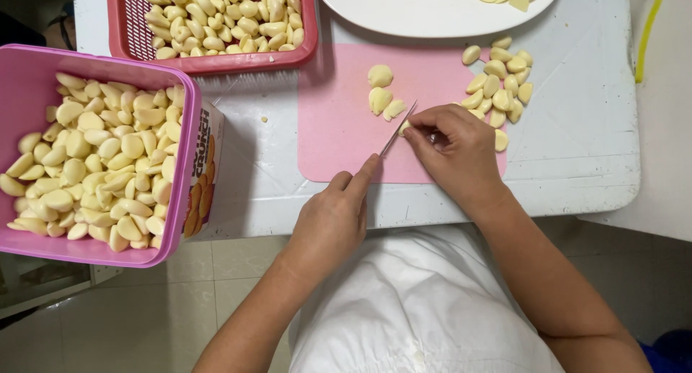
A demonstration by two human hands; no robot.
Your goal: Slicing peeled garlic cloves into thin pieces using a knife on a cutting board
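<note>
My left hand (333, 218) grips a knife (398, 129), index finger along its spine, the thin blade angled up over a pink cutting board (339, 139). My right hand (454, 153) presses a garlic clove (404, 127) against the board at the blade's tip; the clove is mostly hidden under my fingers. Cut garlic pieces (380, 92) lie on the board above the blade. A pile of peeled cloves (499, 81) rests just beyond my right hand, partly on the board's right edge.
A pink tub (184, 171) heaped with peeled cloves sits at the left on a printed box (205, 175). A red basket (216, 59) of cloves stands at the back. A white plate (432, 12) with garlic slices lies at top right. The white table's front edge (404, 218) is near my body.
</note>
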